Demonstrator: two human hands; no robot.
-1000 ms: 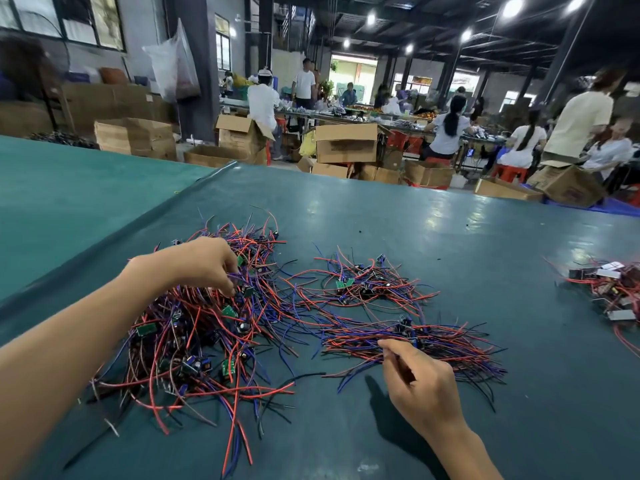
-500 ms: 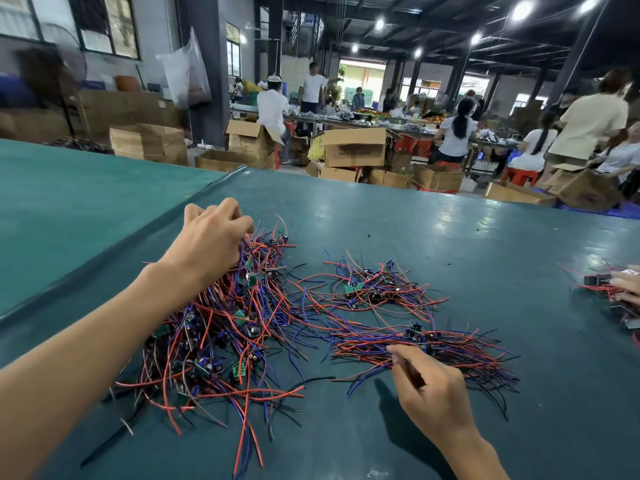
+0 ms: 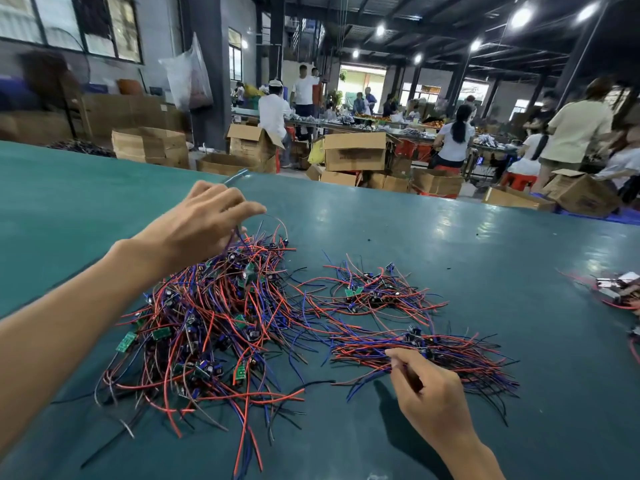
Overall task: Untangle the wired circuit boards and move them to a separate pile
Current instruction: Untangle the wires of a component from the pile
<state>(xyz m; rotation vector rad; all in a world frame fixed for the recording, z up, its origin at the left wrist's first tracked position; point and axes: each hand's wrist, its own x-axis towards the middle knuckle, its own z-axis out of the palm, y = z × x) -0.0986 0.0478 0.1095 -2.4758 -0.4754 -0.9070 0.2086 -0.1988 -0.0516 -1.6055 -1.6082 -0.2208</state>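
Note:
A big tangled heap of small green circuit boards with red, blue and black wires (image 3: 207, 327) lies on the dark green table (image 3: 450, 244) at the left. My left hand (image 3: 201, 223) is raised over its far end and pinches a few wires, lifting them out of the heap. A neater bundle of wired boards (image 3: 433, 351) lies at the right front; my right hand (image 3: 429, 396) pinches wires at its near left edge. A smaller loose cluster (image 3: 374, 292) lies behind that bundle.
Another heap of wires and parts (image 3: 620, 289) sits at the table's right edge. A lighter green table (image 3: 69, 188) adjoins on the left. Beyond the far edge stand cardboard boxes (image 3: 353, 150) and several people at work tables.
My left hand has risen from the heap's middle and moved to its far end, pulling wires upward. My right hand has stayed at the front bundle's edge.

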